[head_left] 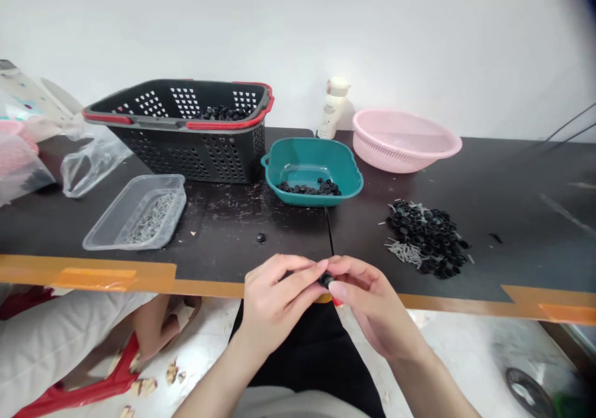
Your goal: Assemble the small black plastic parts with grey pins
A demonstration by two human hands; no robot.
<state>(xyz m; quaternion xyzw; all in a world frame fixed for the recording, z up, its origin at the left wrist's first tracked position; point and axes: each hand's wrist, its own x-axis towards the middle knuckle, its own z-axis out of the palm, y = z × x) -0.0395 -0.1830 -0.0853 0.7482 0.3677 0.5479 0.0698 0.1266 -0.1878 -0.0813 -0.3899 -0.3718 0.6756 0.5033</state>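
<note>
Near the table's front edge, my left hand (279,290) and my right hand (367,294) meet, both closed around a small black part (325,279). Its finer details are covered by my fingers. One loose black cap (261,237) lies on the table beyond my left hand. A teal basin (313,157) farther back holds black pieces. To the right sits a pile of black parts (431,238) with thin metal pins (405,253) beside it. A clear plastic tray (109,219) at the left contains many metal pins.
A black basket (195,151) with red handles stands at the back left, beside a plastic bag (95,157). A white bottle (332,110) and a pink basket (395,151) are at the back. Another person's leg (69,337) shows at lower left.
</note>
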